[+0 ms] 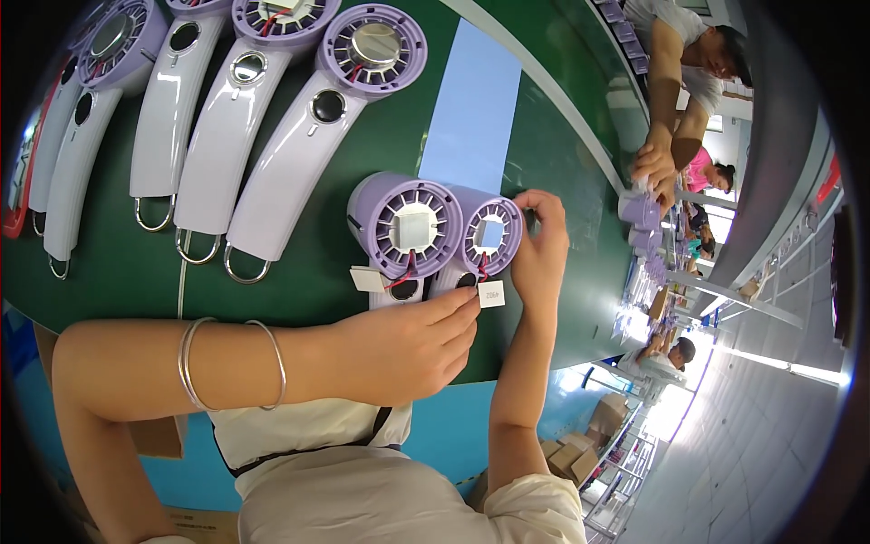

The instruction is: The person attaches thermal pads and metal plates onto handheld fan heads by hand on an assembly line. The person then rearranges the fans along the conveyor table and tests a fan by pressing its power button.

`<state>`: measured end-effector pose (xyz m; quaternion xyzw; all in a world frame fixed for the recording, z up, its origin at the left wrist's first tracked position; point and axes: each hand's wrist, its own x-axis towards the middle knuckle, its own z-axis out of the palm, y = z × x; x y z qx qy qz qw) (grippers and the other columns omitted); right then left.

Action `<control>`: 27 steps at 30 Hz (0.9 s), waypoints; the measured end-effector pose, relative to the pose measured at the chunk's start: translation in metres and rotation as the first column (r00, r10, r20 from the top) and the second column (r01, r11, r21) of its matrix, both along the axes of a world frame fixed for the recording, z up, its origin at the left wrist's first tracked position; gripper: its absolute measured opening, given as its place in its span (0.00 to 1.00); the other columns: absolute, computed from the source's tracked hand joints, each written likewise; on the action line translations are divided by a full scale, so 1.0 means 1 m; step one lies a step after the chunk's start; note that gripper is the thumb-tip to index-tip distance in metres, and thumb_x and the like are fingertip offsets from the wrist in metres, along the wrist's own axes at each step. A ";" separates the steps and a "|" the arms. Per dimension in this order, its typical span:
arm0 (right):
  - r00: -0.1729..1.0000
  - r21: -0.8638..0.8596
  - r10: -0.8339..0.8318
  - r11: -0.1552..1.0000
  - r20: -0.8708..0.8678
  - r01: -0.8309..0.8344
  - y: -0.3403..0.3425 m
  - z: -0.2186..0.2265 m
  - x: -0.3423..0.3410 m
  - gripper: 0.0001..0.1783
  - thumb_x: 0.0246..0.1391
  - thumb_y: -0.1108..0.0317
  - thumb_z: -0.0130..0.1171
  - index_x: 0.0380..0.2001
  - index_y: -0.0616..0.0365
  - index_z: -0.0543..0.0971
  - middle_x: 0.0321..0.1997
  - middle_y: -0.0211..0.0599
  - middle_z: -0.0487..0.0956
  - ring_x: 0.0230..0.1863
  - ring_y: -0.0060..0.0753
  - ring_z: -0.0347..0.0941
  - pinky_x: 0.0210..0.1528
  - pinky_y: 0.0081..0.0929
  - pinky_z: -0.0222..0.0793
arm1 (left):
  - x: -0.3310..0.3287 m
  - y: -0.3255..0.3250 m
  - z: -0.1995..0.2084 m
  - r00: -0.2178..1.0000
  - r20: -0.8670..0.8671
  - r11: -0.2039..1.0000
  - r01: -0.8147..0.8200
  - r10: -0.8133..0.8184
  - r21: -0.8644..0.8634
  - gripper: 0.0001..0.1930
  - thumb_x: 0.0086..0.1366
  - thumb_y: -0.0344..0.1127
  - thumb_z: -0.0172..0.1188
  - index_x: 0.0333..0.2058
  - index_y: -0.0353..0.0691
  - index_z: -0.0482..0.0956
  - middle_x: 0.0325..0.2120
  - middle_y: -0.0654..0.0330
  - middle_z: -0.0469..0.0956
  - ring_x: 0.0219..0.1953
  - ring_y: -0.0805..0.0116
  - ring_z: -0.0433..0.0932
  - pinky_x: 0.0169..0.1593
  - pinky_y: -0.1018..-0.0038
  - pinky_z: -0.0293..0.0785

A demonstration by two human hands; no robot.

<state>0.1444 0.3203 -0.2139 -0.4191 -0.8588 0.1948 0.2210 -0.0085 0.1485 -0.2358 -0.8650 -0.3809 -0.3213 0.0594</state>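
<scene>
Two purple-headed handheld fans stand side by side in front of me, the left fan [414, 222] and the right fan [490, 238], their open heads facing up with a squarish plate in the middle. A white square piece [367, 279] hangs by red and black wires from the left one. Another white square piece [490, 294] hangs from the right one, beside my fingertips. My left hand [421, 349] is closed across the handles, hiding most of them. Curled round the outer side of the right fan's head is my right hand [542, 238], with some fingertips hidden behind it.
Several more white-handled fans with metal loops, one nearest fan [299, 163] among them, lie at the left on the green table [353, 159]. A pale blue strip [471, 104] runs ahead. A co-worker's hands [654, 168] handle purple parts at the right. Cardboard boxes [575, 456] stand lower right.
</scene>
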 end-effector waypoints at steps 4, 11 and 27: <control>0.962 -0.381 -0.129 0.924 -0.239 0.029 -0.006 0.026 0.012 0.04 0.60 0.72 0.58 0.36 0.62 0.75 0.42 0.38 0.79 0.46 0.30 0.73 0.53 0.23 0.64 | -0.001 0.000 0.001 1.000 -0.026 1.000 0.002 -0.002 0.004 0.18 0.58 0.40 0.52 0.37 0.32 0.82 0.43 0.48 0.80 0.53 0.50 0.74 0.64 0.56 0.60; 0.842 -0.098 0.071 0.985 -0.535 -0.145 -0.029 0.075 -0.008 0.05 0.53 0.81 0.58 0.34 0.67 0.74 0.36 0.41 0.77 0.49 0.43 0.74 0.55 0.36 0.66 | 0.000 -0.002 0.001 0.999 -0.039 1.000 0.005 -0.004 0.018 0.18 0.59 0.40 0.52 0.38 0.32 0.82 0.44 0.48 0.80 0.54 0.49 0.74 0.65 0.55 0.59; 0.900 -0.369 0.433 0.829 -0.053 -0.421 -0.059 0.075 -0.087 0.17 0.38 0.87 0.65 0.32 0.62 0.73 0.36 0.45 0.78 0.49 0.33 0.75 0.47 0.26 0.69 | 0.004 -0.004 -0.003 1.000 0.001 1.000 0.014 -0.014 -0.016 0.15 0.56 0.38 0.53 0.34 0.35 0.83 0.39 0.50 0.81 0.50 0.50 0.75 0.65 0.56 0.60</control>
